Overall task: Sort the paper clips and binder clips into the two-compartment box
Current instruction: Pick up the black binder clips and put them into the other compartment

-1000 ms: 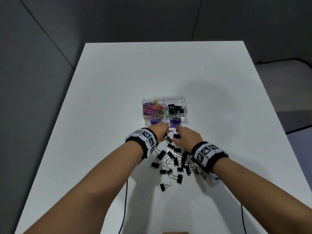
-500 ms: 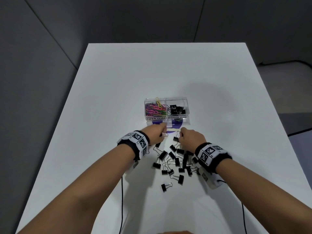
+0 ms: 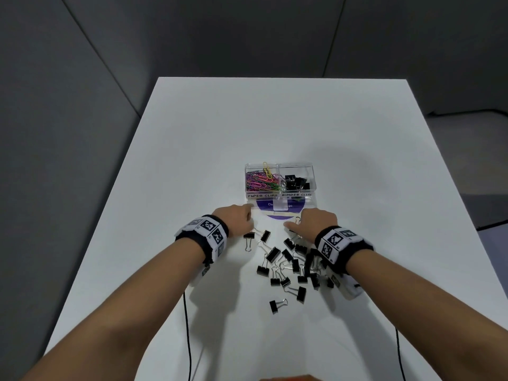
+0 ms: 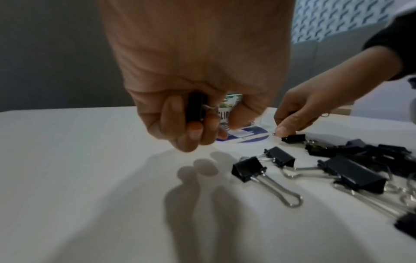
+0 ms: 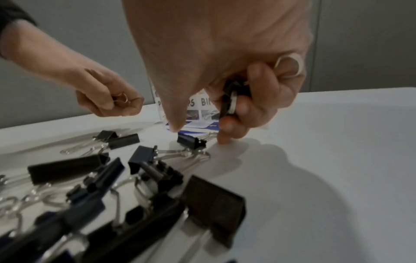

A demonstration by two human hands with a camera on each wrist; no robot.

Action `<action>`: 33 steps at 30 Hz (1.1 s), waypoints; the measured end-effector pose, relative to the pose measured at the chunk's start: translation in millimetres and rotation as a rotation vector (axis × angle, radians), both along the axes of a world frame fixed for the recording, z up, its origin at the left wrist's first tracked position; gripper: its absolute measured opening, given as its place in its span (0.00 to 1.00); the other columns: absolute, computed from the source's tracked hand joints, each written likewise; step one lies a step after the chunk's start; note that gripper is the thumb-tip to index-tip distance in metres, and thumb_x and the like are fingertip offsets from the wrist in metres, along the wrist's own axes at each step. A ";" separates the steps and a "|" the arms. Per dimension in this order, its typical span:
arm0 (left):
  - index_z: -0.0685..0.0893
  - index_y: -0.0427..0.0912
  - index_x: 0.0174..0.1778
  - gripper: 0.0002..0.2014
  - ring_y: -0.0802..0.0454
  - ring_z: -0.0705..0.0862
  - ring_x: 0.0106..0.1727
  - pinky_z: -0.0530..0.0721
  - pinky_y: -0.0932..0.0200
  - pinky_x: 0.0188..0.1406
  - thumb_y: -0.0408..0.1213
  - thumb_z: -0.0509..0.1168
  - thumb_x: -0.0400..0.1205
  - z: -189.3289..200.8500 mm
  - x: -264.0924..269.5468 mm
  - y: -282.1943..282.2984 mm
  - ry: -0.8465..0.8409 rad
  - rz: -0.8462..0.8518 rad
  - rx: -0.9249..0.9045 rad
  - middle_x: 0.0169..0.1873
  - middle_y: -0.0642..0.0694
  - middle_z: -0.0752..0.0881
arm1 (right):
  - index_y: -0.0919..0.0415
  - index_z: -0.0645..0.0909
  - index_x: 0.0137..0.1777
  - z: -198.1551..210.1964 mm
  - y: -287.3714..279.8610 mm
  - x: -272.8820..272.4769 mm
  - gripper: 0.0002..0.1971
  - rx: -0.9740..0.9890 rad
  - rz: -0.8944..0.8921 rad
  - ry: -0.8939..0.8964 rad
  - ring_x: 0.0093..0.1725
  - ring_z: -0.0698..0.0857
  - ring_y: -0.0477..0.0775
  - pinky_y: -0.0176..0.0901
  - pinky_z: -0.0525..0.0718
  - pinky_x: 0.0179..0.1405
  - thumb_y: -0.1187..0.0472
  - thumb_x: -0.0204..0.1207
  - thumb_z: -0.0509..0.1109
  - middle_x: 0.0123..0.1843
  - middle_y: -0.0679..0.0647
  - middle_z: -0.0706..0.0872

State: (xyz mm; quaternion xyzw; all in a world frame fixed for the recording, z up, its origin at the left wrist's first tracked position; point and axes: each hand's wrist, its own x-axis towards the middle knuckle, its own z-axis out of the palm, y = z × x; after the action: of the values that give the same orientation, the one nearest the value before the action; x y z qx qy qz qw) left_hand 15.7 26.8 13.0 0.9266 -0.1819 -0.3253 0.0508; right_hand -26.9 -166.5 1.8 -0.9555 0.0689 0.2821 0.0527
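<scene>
The clear two-compartment box (image 3: 279, 164) sits mid-table, with colored paper clips (image 3: 259, 180) in its left half and black binder clips (image 3: 296, 182) in its right half. A pile of loose black binder clips (image 3: 288, 264) lies in front of it. My left hand (image 4: 198, 137) hovers left of the pile with its fingers curled round a black binder clip (image 4: 195, 110). My right hand (image 5: 198, 135) keeps several binder clips (image 5: 233, 94) tucked in its curled fingers. Its thumb and a fingertip reach down beside another binder clip (image 5: 191, 141) on the table.
The box's clear lid with a purple round label (image 3: 280, 209) lies flat between the box and my hands. The white table (image 3: 275, 119) has dark wall panels behind and a drop at each side. Black cables (image 3: 188, 339) hang from both wrists over the near edge.
My hands have drawn apart. The left hand moved left, off the pile, with a binder clip in its fingers. The right hand stayed at the pile's far end.
</scene>
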 end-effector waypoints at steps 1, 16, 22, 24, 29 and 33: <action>0.74 0.40 0.64 0.20 0.43 0.83 0.57 0.79 0.53 0.54 0.49 0.56 0.83 -0.5 -1.3 1.9 0.002 -0.020 0.041 0.58 0.42 0.84 | 0.60 0.80 0.50 -0.4 2.4 -0.1 0.23 -0.018 0.019 0.002 0.54 0.85 0.56 0.43 0.74 0.45 0.39 0.79 0.56 0.49 0.55 0.84; 0.81 0.35 0.55 0.13 0.41 0.86 0.54 0.78 0.55 0.45 0.36 0.53 0.85 -15.0 -32.8 -13.2 -0.172 -0.202 0.160 0.53 0.40 0.88 | 0.63 0.71 0.53 -5.4 -11.0 -20.3 0.08 0.103 -0.010 -0.017 0.47 0.79 0.60 0.46 0.72 0.43 0.59 0.78 0.58 0.56 0.61 0.81; 0.80 0.35 0.58 0.15 0.39 0.85 0.55 0.82 0.51 0.51 0.35 0.50 0.87 -1.9 -14.9 -6.6 -0.179 -0.236 0.112 0.54 0.38 0.86 | 0.61 0.72 0.45 22.6 -31.9 7.7 0.09 0.163 0.037 -0.239 0.38 0.76 0.56 0.45 0.73 0.38 0.59 0.82 0.53 0.42 0.57 0.76; 0.78 0.37 0.62 0.14 0.40 0.86 0.54 0.82 0.51 0.49 0.36 0.51 0.88 9.3 -5.1 -6.7 -0.199 -0.250 0.039 0.54 0.38 0.86 | 0.63 0.75 0.47 36.3 -35.3 26.5 0.11 0.111 0.081 -0.346 0.38 0.76 0.57 0.44 0.71 0.37 0.59 0.82 0.53 0.44 0.60 0.77; 0.76 0.40 0.66 0.14 0.42 0.85 0.55 0.80 0.55 0.49 0.38 0.51 0.88 38.8 20.9 -16.2 -0.223 -0.264 -0.125 0.55 0.41 0.87 | 0.66 0.78 0.60 41.0 -30.1 70.3 0.13 0.003 0.200 -0.363 0.55 0.81 0.65 0.51 0.80 0.49 0.63 0.81 0.57 0.57 0.64 0.81; 0.81 0.42 0.62 0.14 0.43 0.83 0.57 0.77 0.56 0.47 0.39 0.54 0.87 52.9 49.1 -31.0 -0.315 -0.246 -0.148 0.56 0.42 0.85 | 0.61 0.73 0.71 34.3 -18.9 82.3 0.18 0.151 0.194 -0.320 0.62 0.80 0.65 0.51 0.78 0.58 0.64 0.81 0.60 0.66 0.64 0.77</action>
State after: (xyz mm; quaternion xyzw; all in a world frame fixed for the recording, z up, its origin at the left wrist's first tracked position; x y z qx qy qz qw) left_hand 64.8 -4.2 65.9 0.9305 -0.3227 -0.1660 0.0497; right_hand 55.4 -185.4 36.0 -0.9836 -0.0540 0.1349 0.1070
